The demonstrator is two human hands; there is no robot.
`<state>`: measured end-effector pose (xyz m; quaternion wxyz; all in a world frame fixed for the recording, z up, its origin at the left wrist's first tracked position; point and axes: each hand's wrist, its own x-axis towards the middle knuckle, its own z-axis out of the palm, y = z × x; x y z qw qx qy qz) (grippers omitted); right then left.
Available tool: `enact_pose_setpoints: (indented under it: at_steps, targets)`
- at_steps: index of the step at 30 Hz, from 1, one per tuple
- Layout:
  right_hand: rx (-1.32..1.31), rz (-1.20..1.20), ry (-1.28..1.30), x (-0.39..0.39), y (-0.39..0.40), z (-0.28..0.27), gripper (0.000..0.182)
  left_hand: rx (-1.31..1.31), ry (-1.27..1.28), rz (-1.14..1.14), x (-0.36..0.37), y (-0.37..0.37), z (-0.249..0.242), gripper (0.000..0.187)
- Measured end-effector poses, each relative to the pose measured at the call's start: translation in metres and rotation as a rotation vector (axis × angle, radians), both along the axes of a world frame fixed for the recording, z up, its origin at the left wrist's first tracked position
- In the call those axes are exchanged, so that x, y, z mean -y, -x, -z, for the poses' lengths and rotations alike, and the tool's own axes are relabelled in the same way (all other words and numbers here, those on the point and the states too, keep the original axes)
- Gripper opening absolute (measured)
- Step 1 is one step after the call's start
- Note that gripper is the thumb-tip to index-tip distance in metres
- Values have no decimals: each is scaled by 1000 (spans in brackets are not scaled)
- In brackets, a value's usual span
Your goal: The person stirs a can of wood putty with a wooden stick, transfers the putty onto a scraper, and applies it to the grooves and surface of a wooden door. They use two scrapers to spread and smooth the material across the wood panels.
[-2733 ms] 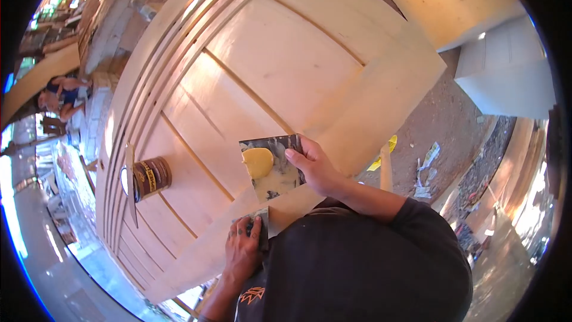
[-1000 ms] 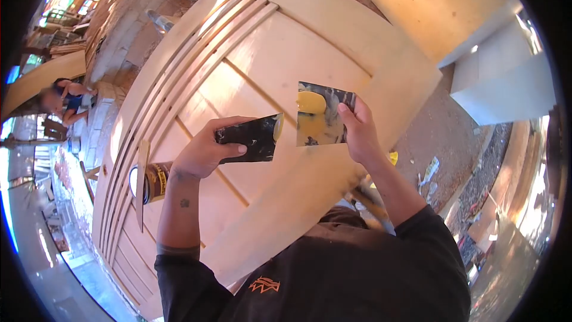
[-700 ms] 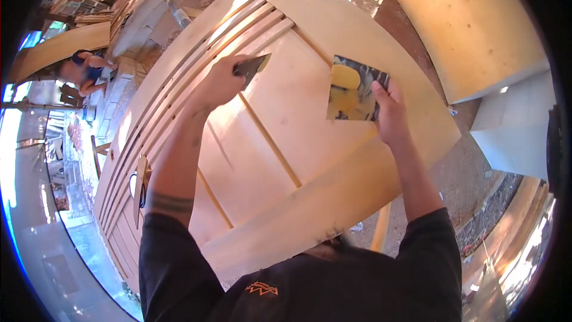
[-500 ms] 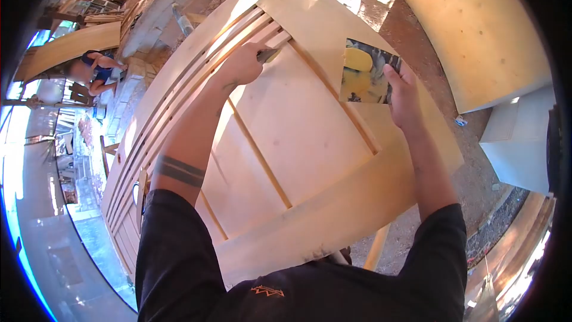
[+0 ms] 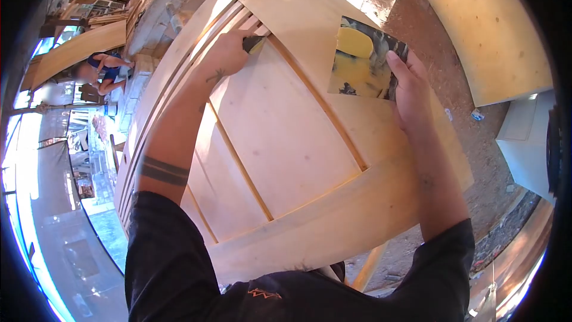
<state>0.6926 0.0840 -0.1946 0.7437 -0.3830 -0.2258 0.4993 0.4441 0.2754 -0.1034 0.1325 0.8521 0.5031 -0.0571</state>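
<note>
My left hand (image 5: 227,52) is closed on a putty knife (image 5: 254,44), its dark blade against the upper corner of a recess in the wooden panel (image 5: 381,203). Pale wooden slats run beside that hand, and narrow wood strips (image 5: 319,101) divide the recessed boards. In my right hand (image 5: 411,86) is a flat, dark, smeared board (image 5: 381,39), gripped at its right edge with the thumb on top. A thick lump of yellow putty (image 5: 354,42) sits on the board, with thinner smears below it. The board is held over the panel's right part.
A large plywood sheet (image 5: 476,30) stands at the upper right, above a pale box-like piece (image 5: 527,143). Another person (image 5: 108,70) crouches at the far left near stacked timber. A wooden leg (image 5: 370,265) shows beneath the panel's near edge.
My left hand and the putty knife have shifted slightly left in view, with the blade now plainer to see. The putty board is tilted a little more. The whole view has shifted slightly.
</note>
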Motion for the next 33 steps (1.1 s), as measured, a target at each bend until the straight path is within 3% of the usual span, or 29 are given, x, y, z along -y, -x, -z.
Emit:
enact_pose_setpoints:
  at_steps: [2,5,9,16,17,20,21,22,24,33]
  targets:
    - [4,27,42,0,3,-7,23,-43,-33,7,22,-11,-4,44]
    - [-16,44,62,0,3,-6,23,97,-261,88,24,6,42,42]
    - [-16,56,47,0,5,-11,22,72,23,-12,-1,8,25,48]
    - [6,8,42,-5,-5,1,20,114,264,-239,-2,-3,3,55]
    - [28,25,81,-6,-4,-2,19,58,247,-185,-5,1,8,56]
    - [-50,43,110,-9,-2,0,19,84,136,4,42,-9,-1,55]
    - [-103,42,103,-11,-1,1,19,86,134,41,29,9,21,56]
    - [-83,36,91,-13,0,5,19,-2,94,26,65,-12,1,59]
    - [-40,22,66,-15,1,14,19,131,50,168,78,0,16,54]
    - [-110,-25,4,-16,-3,20,17,149,28,139,224,-35,9,51]
